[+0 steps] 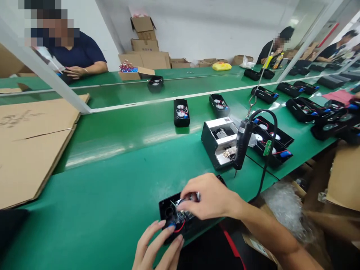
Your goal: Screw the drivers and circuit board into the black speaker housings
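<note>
A black speaker casing (164, 204) lies face up near the front edge of the green bench, with a round speaker, a red wire (180, 227) and a blue part inside. My left hand (159, 245) holds its near left end, fingers apart and curved over the wall; the thumb is out of sight. Over the middle of the casing, my right hand (206, 197) pinches a thin green-edged board (173, 203) between thumb and fingers. That hand hides much of the casing's inside.
A black electric screwdriver (242, 144) hangs by a hook beside a silver-and-black machine (222, 140). More open casings (181, 112) sit along the bench. Flat cardboard (33, 146) covers the left. A person (81, 52) works opposite, others sit farther right. Plastic wrap (284, 204) lies below right.
</note>
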`<state>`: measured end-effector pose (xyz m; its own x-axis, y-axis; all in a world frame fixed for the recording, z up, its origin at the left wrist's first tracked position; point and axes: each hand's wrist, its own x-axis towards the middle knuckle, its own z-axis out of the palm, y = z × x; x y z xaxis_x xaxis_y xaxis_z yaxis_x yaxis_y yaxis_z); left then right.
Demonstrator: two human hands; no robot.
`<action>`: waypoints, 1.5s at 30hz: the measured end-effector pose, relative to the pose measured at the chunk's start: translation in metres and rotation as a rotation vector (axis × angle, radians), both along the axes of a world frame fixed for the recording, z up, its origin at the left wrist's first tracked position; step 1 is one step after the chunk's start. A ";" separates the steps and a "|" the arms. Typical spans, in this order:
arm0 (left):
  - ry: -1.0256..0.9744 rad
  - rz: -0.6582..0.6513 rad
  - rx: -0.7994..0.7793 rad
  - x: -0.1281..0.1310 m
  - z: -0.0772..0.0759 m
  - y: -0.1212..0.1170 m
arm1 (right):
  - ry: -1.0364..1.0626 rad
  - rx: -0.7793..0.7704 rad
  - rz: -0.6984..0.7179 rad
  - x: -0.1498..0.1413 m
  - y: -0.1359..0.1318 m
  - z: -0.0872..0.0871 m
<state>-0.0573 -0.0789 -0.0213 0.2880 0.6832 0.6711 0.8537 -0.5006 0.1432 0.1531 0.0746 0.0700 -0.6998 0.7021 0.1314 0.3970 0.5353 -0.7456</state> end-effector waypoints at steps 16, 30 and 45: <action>-0.213 0.103 -0.085 0.022 0.018 0.028 | 0.127 -0.032 0.269 0.060 0.001 -0.012; -0.039 -0.083 -0.286 0.032 0.014 0.031 | -0.545 0.280 0.469 0.038 -0.036 -0.010; -0.008 -0.147 -0.292 0.033 0.003 0.034 | -0.345 0.364 0.412 0.050 -0.048 -0.050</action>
